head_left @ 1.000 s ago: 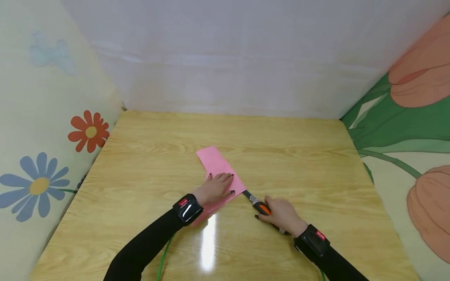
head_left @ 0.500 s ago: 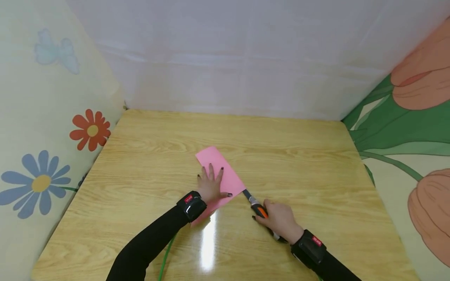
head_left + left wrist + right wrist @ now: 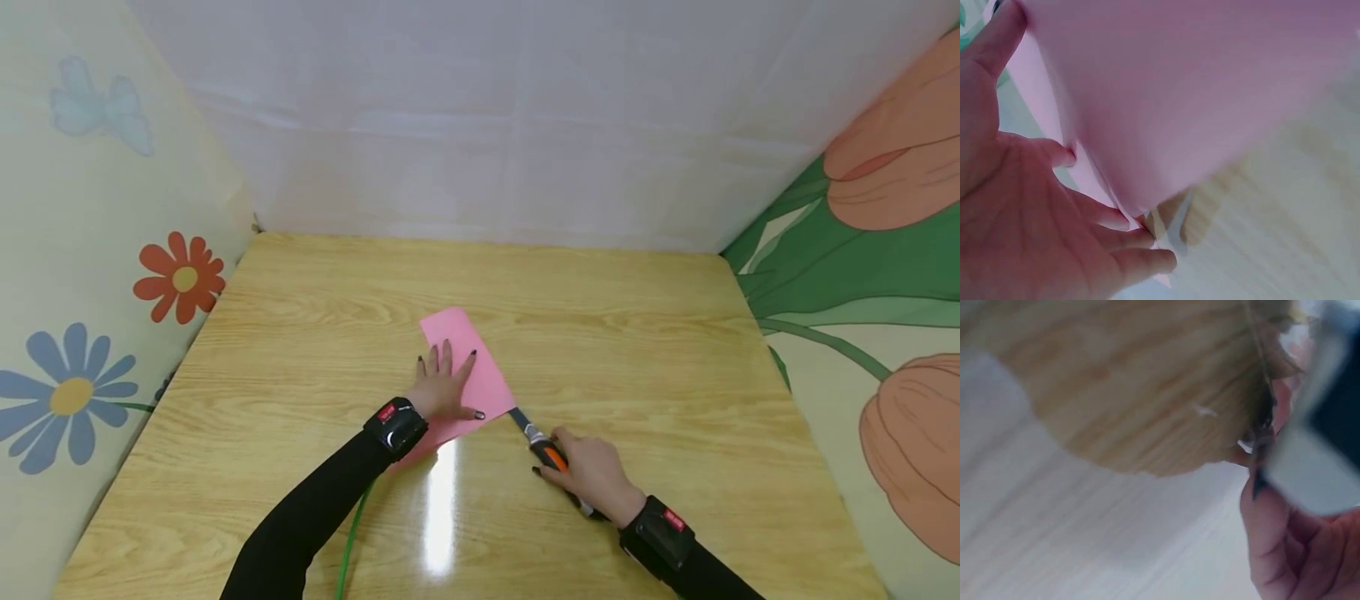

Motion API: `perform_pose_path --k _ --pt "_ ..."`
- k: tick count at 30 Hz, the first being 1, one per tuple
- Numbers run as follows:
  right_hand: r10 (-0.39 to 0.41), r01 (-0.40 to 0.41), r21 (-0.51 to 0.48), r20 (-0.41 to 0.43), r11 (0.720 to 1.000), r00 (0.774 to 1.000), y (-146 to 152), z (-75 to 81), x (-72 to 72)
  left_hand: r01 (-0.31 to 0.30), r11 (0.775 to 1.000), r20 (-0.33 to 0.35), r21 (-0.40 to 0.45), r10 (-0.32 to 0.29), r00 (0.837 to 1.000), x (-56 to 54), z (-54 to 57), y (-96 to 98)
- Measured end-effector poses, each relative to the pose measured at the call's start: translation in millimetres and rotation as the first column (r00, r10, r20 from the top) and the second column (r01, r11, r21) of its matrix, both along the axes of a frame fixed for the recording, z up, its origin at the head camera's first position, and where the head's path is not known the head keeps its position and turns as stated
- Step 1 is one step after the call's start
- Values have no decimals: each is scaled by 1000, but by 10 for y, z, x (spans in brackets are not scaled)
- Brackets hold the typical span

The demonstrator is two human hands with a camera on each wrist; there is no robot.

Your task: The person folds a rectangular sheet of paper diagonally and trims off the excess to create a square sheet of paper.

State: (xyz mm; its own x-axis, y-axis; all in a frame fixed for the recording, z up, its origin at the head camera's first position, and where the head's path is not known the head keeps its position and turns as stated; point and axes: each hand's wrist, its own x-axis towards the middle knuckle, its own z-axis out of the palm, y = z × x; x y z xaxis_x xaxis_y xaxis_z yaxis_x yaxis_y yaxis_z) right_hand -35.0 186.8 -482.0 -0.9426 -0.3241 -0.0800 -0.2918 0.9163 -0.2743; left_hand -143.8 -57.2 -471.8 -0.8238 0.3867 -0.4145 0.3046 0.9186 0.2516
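A folded sheet of pink paper (image 3: 483, 383) lies aslant on the wooden table. My left hand (image 3: 441, 392) rests on it with straight, spread fingers, the thumb toward the right corner. In the left wrist view the paper (image 3: 1166, 100) stands up in a loose fold beside the palm of the left hand (image 3: 1029, 206). My right hand (image 3: 596, 475) grips the black and orange handle of a utility knife (image 3: 549, 454). The dark blade points up-left and meets the paper's right corner; its tip cannot be made out. In the right wrist view the knife (image 3: 1319, 462) is blurred and close.
The wooden table (image 3: 637, 333) extends around the hands, with a white sheet (image 3: 487, 125) behind it. Flower-patterned walls stand at both sides. A green cable (image 3: 350, 542) hangs from the left wrist camera.
My left hand has turned on the paper: its fingers, earlier closer together and pointing right, are now spread and point away. The right hand keeps its grip on the utility knife and has barely moved.
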Motion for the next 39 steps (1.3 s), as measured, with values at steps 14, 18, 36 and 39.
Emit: perform_pose_path --k 14,18,36,39 --pt "49 -48 -33 22 998 999 -124 -5 64 -3 1000 4 -12 3 1000 -74 114 207" --pt "43 -42 -22 21 999 999 -141 -2 43 -12 1000 -47 -21 11 999 -28 47 166" --pt "-2 2 -62 -1 998 1000 -5 -62 15 12 1000 -23 14 -12 1000 -8 -79 65" --pt "-30 29 -56 -12 998 999 44 -59 -17 15 1000 -17 4 -15 1000 -27 -74 68"
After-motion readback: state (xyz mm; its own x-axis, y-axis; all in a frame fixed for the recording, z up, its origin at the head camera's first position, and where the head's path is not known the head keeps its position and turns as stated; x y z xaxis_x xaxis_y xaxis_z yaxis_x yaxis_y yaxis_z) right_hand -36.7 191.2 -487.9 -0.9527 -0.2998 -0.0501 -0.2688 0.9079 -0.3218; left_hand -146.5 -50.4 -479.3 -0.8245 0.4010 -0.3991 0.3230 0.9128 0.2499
